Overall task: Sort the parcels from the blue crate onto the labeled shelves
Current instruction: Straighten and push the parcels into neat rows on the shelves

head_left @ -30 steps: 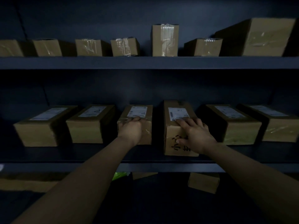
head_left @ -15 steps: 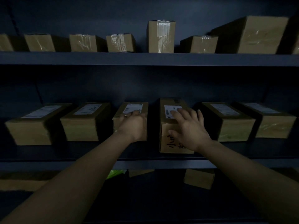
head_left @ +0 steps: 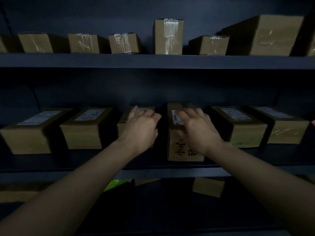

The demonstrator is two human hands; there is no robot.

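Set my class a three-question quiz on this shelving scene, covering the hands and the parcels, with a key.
1. True or false: the right hand rests on the parcel with handwriting on its front.
2. How many parcels stand on the middle shelf? A four, B six, C nine.
3. Fill in: the left hand rests on a labelled parcel; counted from the left on that shelf, it is the ___.

Key: 1 true; 2 B; 3 third.
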